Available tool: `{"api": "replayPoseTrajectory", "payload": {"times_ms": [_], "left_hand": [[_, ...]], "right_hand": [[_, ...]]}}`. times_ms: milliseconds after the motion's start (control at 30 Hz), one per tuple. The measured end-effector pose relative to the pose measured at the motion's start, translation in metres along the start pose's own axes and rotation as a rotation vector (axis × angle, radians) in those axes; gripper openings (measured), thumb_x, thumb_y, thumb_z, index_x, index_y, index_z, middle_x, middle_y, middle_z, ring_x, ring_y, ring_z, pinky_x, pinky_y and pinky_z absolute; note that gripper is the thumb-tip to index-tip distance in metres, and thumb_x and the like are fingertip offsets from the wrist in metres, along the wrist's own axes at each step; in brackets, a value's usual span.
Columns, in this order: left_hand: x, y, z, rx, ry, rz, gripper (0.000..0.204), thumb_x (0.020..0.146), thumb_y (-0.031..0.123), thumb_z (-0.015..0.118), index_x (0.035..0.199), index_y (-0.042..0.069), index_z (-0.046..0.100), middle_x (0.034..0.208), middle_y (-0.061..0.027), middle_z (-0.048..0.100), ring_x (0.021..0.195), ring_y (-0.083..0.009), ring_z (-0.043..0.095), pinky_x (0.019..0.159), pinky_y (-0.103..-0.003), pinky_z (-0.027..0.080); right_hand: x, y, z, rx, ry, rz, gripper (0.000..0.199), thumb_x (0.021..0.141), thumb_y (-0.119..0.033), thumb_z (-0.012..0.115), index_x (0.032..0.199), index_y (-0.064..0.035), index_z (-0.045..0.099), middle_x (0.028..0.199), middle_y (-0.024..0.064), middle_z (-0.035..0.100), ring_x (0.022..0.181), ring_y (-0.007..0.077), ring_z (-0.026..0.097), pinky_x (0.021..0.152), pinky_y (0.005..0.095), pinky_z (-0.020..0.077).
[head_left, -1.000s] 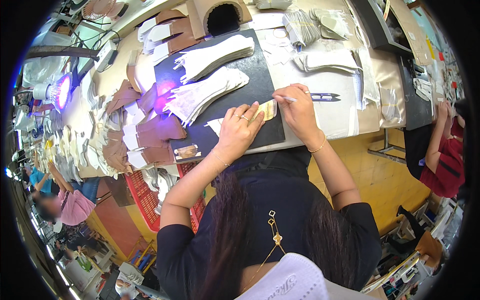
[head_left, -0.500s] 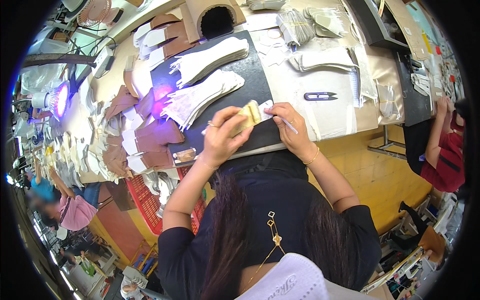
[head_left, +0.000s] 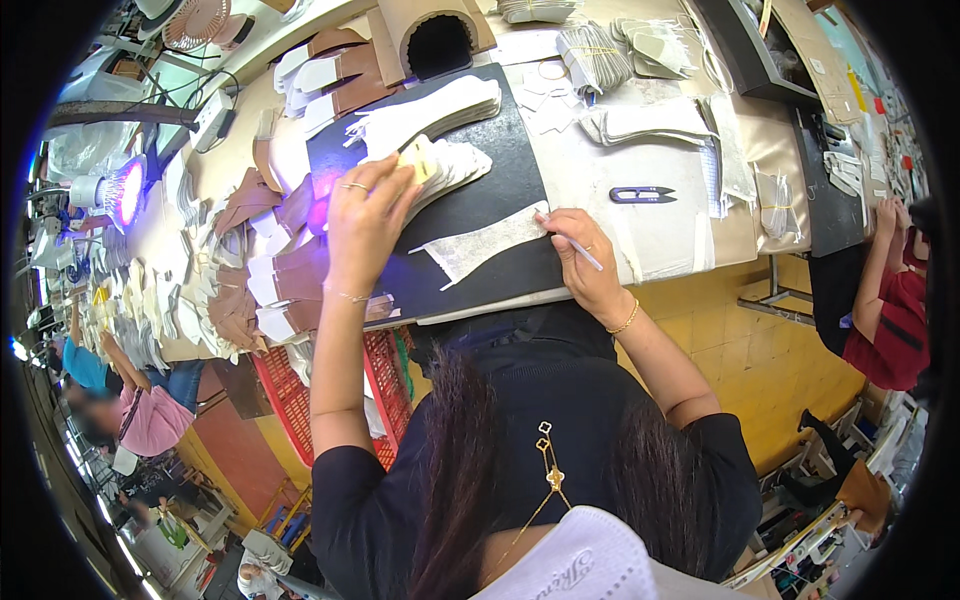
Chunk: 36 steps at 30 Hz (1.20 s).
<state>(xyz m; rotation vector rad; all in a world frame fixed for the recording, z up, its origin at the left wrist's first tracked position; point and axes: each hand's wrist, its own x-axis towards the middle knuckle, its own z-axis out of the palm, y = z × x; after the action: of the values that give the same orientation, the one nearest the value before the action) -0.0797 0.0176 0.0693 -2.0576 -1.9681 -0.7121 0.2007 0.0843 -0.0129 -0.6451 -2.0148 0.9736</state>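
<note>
A single off-white cut piece (head_left: 478,245), flared and frayed at one end, lies flat on the black mat (head_left: 515,180). My right hand (head_left: 590,275) is closed at its narrow end, with a thin white stick (head_left: 583,254) between the fingers; the fingertips touch the piece. My left hand (head_left: 368,215) is over the left of the mat, its fingers pinched on a small yellow block (head_left: 420,158). Behind that block lies a stack of white cut pieces (head_left: 458,165), partly hidden by the hand. Another white stack (head_left: 430,112) is farther back.
Black thread snips (head_left: 642,194) lie to the right of the mat. Grey bundles (head_left: 592,58) are at the back. Brown and white pieces (head_left: 290,275) crowd the left, near a lit lamp (head_left: 122,195). A red crate (head_left: 283,395) stands below the table edge. Other people work at both sides.
My left hand has moved left and away from the right hand, carrying the yellow block toward the stack. The flat piece is now uncovered on the mat. My right hand has barely moved.
</note>
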Motion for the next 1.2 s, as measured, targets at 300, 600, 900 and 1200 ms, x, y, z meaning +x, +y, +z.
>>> {"api": "replayPoseTrajectory", "payload": {"times_ms": [300,600,900,1200], "left_hand": [[-0.037,0.072,0.064,-0.319,-0.128,0.079,0.023,0.078,0.017,0.083,0.098,0.008,0.076,0.117,-0.0076,0.072,0.095,-0.0256,0.065,0.083,-0.039,0.053],[-0.038,0.079,0.074,-0.278,-0.135,0.083,0.024,0.078,0.018,0.082,0.099,0.007,0.076,0.116,-0.0065,0.073,0.095,-0.0239,0.065,0.082,-0.038,0.051],[-0.041,0.078,0.077,-0.253,-0.126,0.11,0.024,0.078,0.019,0.082,0.099,0.008,0.075,0.119,-0.006,0.072,0.095,-0.0234,0.065,0.081,-0.038,0.051],[-0.04,0.077,0.077,-0.218,-0.14,0.149,0.024,0.08,0.02,0.08,0.101,0.009,0.075,0.121,-0.0072,0.071,0.094,-0.0227,0.064,0.08,-0.038,0.05]], "right_hand": [[0.009,0.009,-0.021,-0.133,0.13,-0.014,0.012,0.102,-0.013,0.059,0.112,-0.0071,0.063,0.104,0.0109,0.07,0.097,0.0301,0.065,0.101,0.0458,0.0444],[0.01,0.004,-0.019,-0.123,0.117,0.022,0.012,0.102,-0.014,0.059,0.111,-0.0072,0.064,0.103,0.0102,0.07,0.096,0.0282,0.066,0.101,0.0448,0.044],[0.009,0.004,-0.019,-0.126,0.12,0.05,0.012,0.102,-0.013,0.058,0.11,-0.0063,0.065,0.104,0.0095,0.071,0.097,0.0286,0.065,0.1,0.0433,0.0442],[0.012,0.002,-0.022,-0.078,0.019,0.106,0.019,0.106,-0.017,0.052,0.106,-0.0042,0.066,0.102,0.0091,0.073,0.097,0.0267,0.066,0.102,0.044,0.0438]]}}
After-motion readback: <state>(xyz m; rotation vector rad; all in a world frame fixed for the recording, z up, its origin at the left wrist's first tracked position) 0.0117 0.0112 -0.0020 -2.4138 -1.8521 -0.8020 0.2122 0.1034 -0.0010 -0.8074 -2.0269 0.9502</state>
